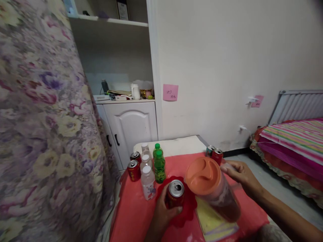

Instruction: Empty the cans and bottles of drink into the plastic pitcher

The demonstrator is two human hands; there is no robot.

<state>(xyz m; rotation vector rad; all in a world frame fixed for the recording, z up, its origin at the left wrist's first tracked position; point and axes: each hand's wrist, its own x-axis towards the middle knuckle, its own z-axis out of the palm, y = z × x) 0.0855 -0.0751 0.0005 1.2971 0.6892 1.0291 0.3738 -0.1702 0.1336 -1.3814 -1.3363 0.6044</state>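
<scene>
My left hand (163,211) is wrapped round an opened red drink can (176,195), which stands upright over a red scalloped plate (186,215). In my right hand (238,173) is the handle of a clear pitcher (224,201) with an orange lid (204,175). The pitcher tilts toward the can, its lid close to the can's top right. Brownish liquid with some froth shows inside it. Whether anything flows from the spout cannot be made out. Beneath the pitcher lies a yellow cloth or paper (209,220).
Left of the plate stand several clear white-capped bottles (148,183), green bottles (159,168) and red cans (134,170). Two more cans (217,156) stand at the table's far right corner. A red cloth (133,208) covers the table. A floral curtain (50,117) hangs left; a bed (295,144) stands right.
</scene>
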